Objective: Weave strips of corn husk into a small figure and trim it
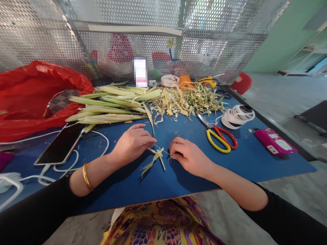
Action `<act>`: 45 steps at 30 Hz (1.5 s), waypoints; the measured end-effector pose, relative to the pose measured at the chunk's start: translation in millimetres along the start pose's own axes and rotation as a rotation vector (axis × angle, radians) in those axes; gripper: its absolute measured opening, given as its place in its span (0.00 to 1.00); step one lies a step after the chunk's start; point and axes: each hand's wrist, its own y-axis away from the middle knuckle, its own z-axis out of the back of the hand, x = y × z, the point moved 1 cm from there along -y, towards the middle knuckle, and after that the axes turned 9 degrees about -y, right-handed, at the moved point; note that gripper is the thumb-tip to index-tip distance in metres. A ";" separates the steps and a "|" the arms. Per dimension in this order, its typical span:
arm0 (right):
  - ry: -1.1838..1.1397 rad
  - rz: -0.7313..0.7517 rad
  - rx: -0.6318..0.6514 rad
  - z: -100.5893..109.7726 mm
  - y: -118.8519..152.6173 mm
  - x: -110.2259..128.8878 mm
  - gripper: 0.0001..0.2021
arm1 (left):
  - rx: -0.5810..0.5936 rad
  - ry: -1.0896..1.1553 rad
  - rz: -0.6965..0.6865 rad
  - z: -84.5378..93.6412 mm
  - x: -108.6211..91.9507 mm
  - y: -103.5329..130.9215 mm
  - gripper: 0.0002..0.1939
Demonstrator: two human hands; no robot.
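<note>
A small figure of knotted pale-green husk strips (158, 154) lies on the blue table between my hands, with frayed ends toward the lower left. My left hand (134, 141) is at its upper left, thumb and forefinger pinched on a thin white thread. The thread (163, 149) runs across the top of the figure toward my right hand (185, 153), whose fingers are curled closed on its other end. A small loop of thread lies just below the right fingertips. Red-and-yellow scissors (219, 136) rest beyond my right hand, beside a white thread spool (237, 116).
Long corn husks (114, 103) and a heap of dried plant scraps (191, 98) cover the back. At left are a red plastic bag (33, 92), a dark phone (61, 144) and white cables. A magenta case (275, 141) sits at right. A perforated metal screen stands behind.
</note>
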 end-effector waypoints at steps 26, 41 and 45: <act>-0.291 -0.004 0.120 -3.4 -7.3 4.4 0.07 | 0.271 0.436 0.376 3.1 0.4 -6.0 0.13; -0.195 0.057 0.111 -8.6 -5.2 4.8 0.08 | 0.357 0.879 0.499 -5.8 -11.6 -5.8 0.15; -0.168 0.093 0.112 -8.6 -5.3 6.6 0.08 | 0.355 0.820 0.483 -4.2 -11.2 -5.5 0.14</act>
